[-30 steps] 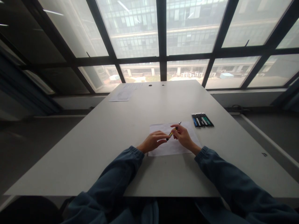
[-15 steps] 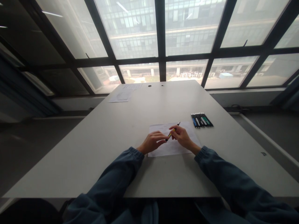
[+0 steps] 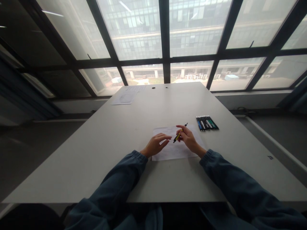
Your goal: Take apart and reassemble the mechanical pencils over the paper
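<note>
My right hand (image 3: pixel 187 138) pinches a yellow and black pen (image 3: pixel 179 134), held tilted just above a white sheet of paper (image 3: pixel 174 150) that lies on the grey table (image 3: pixel 115 140). The pen's tip end points down and left towards my left hand (image 3: pixel 156 144). That hand rests on the sheet's left edge with its fingers stretched out and slightly apart, holding nothing. A small gap separates its fingertips from the pen. Both arms wear dark blue sleeves.
A neat row of several pens (image 3: pixel 207 123), black, blue and green, lies to the right of the sheet. More sheets of paper (image 3: pixel 127 95) lie at the table's far left corner. Two cable holes (image 3: pixel 153 88) sit near the far edge. Large windows rise behind the table.
My left hand has let go of the pen's lower end and its fingers have spread. My right hand has lifted the pen slightly up and to the right.
</note>
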Motion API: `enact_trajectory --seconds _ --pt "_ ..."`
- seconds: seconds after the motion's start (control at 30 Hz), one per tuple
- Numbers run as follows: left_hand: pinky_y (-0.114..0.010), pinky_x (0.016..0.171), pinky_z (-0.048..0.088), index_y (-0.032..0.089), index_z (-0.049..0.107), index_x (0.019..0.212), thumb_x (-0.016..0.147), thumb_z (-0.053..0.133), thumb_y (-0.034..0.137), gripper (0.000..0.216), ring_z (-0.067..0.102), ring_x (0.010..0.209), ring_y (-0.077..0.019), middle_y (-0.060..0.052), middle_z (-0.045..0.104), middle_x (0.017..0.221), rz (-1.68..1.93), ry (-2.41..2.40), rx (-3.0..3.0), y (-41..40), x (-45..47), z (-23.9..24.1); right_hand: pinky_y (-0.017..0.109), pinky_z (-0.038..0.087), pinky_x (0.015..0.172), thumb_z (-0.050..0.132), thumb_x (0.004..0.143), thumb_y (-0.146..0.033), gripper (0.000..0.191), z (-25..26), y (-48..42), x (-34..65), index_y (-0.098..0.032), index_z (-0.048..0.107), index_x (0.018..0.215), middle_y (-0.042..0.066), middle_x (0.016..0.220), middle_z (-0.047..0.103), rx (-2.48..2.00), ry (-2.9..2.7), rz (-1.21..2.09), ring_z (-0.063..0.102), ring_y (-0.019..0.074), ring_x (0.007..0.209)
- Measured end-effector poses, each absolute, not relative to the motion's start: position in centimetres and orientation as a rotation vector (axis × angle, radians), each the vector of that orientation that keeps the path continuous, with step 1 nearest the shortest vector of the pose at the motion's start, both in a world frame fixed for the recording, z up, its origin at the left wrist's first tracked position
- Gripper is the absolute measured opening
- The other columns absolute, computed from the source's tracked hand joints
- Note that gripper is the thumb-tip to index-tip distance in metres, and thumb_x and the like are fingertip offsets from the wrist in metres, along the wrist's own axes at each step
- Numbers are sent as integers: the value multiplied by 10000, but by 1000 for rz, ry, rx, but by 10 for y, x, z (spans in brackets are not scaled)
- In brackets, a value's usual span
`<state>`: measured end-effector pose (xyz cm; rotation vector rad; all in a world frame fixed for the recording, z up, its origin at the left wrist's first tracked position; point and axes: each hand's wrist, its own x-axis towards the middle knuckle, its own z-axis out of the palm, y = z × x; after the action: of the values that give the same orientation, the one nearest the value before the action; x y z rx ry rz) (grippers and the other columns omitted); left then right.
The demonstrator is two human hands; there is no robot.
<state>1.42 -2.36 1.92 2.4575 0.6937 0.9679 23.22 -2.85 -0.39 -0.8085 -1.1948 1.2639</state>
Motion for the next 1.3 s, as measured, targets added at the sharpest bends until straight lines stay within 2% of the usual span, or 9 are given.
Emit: enact_trajectory --seconds 0.17,0.37,0.47,0.57,0.63,0.7,0.9,1.17,1.3 --pt "-352 878 518 195 692 1086 959 527 255 217 659 943 -184 -85 722 993 1034 766 2417 -21 15 15 234 429 469 572 881 -415 418 -5 -29 233 -217 509 1243 -20 788 580 -838 -1246 1211 508 94 530" --pt "-345 847 528 192 699 1076 963 516 270 229 666 898 -179 -84 727 952 1071 782 2390 -20 14 15 208 369 440 541 902 -417 699 -4 -29 236 -206 208 1479 -75 645 527 -881 -1222 1086 435 100 489" --pt "-340 839 530 192 698 1080 964 509 272 235 667 888 -178 -81 727 936 1091 788 2379 -19 14 14 207 345 426 576 881 -446 677 -4 -25 240 -160 314 1436 -70 640 516 -914 -1215 1049 409 92 481" --pt "-331 834 529 195 698 1075 960 514 255 225 669 885 -174 -74 728 926 1101 802 2375 -18 13 12 209 360 434 625 843 -474 533 -3 -23 242 -143 528 1249 -51 646 516 -918 -1197 1031 438 90 503" --pt "-328 830 528 197 697 1074 957 519 243 218 669 881 -171 -70 729 923 1098 816 2376 -18 12 11 215 378 435 644 829 -483 462 -2 -23 242 -154 582 1148 -50 643 506 -910 -1161 1048 457 89 497" --pt "-329 830 527 197 695 1073 956 519 235 215 668 880 -170 -68 729 925 1093 829 2375 -18 12 11 215 369 412 644 833 -482 435 0 -24 242 -172 578 1130 -61 630 486 -901 -1124 1075 450 85 462" --pt "-334 823 532 188 699 1065 957 511 258 227 668 882 -176 -77 730 920 1093 829 2371 -18 12 12 193 205 359 634 836 -498 391 -2 -23 241 -167 626 1044 -94 534 353 -930 -1088 1055 291 58 402" --pt "-327 822 526 196 699 1051 949 525 235 206 664 875 -173 -63 727 916 1074 856 2373 -18 10 11 197 191 359 530 834 -375 313 -2 -15 247 -148 665 1002 -60 588 391 -952 -1047 1055 288 63 426" --pt "-325 820 526 197 699 1051 946 527 224 204 666 876 -173 -61 728 919 1056 862 2379 -18 9 11 204 278 391 565 828 -381 360 -9 -7 256 -135 659 1073 -42 620 470 -1050 -1067 884 360 77 465"
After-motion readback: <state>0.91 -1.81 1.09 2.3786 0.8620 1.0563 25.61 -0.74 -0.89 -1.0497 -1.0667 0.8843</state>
